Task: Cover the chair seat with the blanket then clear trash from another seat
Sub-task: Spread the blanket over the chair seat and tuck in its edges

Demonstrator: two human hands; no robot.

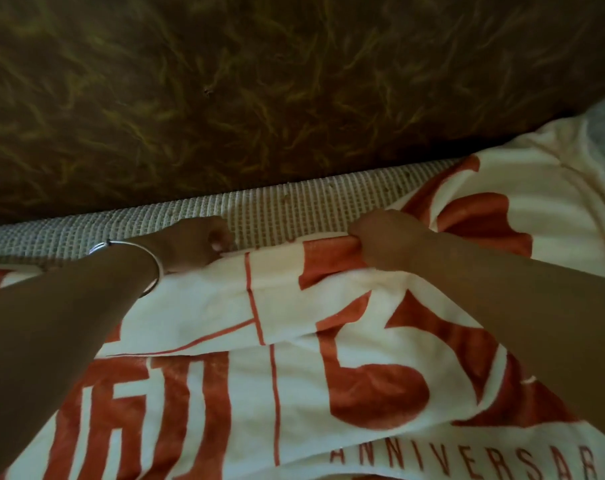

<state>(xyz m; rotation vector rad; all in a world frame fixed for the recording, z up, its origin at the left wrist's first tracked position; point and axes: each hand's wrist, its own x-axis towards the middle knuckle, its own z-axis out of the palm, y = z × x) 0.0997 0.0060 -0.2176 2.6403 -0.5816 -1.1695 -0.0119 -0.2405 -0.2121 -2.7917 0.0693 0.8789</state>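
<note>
Clamps left grip (pixel 197 244) and right grip (pixel 387 240) on the rear edge of the white-and-orange fleece blanket (pixel 207 306). Seemingly covers most of the seat beneath the grips. Leaves the grey waffle-weave strip (pixel 276 209) just beyond them, then the trash.

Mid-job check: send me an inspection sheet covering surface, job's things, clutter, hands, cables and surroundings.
Surface: chair seat, grey waffle-weave, a bare strip showing along the backrest.
Job's things: blanket, white with orange print, spread over the near part of the seat, far edge bunched.
Clutter: nothing seen.
Grippers: left hand and right hand each grip the blanket's far edge.
Cables: nothing seen.
Surroundings: brown patterned backrest; bangle on the left wrist.
</note>
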